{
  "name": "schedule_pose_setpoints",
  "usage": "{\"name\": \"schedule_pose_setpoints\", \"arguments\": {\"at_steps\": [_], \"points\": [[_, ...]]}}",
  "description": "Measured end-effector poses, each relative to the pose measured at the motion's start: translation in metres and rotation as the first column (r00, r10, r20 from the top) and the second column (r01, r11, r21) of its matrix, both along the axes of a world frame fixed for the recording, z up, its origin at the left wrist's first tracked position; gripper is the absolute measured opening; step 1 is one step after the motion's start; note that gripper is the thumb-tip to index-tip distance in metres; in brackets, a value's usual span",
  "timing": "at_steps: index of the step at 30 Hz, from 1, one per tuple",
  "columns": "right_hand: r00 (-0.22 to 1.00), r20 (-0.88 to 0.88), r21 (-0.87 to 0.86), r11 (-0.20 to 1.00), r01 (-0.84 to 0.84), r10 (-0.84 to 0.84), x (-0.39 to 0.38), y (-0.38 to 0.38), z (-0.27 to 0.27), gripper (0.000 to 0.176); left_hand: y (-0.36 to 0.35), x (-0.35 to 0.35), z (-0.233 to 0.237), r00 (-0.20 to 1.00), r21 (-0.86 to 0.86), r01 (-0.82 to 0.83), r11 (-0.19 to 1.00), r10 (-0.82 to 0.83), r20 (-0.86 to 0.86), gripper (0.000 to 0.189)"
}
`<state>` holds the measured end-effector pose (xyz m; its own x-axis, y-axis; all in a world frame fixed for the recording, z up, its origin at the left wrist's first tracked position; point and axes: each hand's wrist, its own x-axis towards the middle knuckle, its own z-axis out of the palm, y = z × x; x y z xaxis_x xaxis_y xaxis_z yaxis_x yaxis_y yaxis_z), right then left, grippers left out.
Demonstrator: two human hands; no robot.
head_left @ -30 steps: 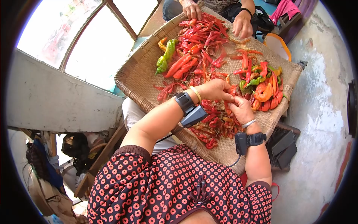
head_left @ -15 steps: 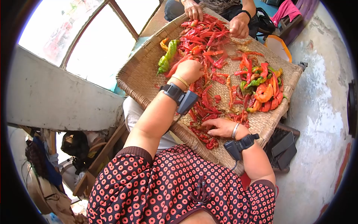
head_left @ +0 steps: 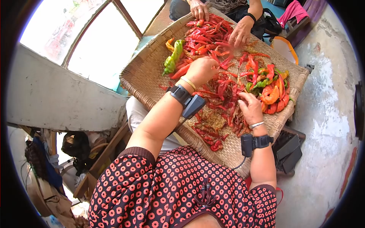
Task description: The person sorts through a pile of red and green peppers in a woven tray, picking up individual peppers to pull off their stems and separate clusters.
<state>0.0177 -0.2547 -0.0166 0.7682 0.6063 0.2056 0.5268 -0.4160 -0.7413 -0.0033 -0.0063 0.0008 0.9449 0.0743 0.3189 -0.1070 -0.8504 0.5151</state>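
Both hands down in the red chillies [head_left: 224, 89] on the woven tray [head_left: 146, 76].
Head view: my left hand [head_left: 203, 70] curls into the mid-tray heap and my right hand [head_left: 251, 108] cups chillies nearer me. I cannot tell whether either has pinched one. They look light, dry and brittle, best taken by the stem. Their long axes cross every way.

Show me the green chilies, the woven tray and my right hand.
green chilies [head_left: 173, 56]: head view, middle of the long green pod.
woven tray [head_left: 145, 79]: head view, bare weave by its left rim.
right hand [head_left: 251, 109]: head view, back of the hand.
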Motion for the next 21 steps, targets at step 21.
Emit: {"name": "schedule_pose_setpoints", "arguments": {"at_steps": [21], "points": [[0.998,-0.021,-0.648,0.76,-0.055,0.054,0.005,-0.013,-0.011,0.028,-0.004,-0.014,0.008,0.861,0.375,0.138,0.917,0.076,-0.504,0.024]]}}
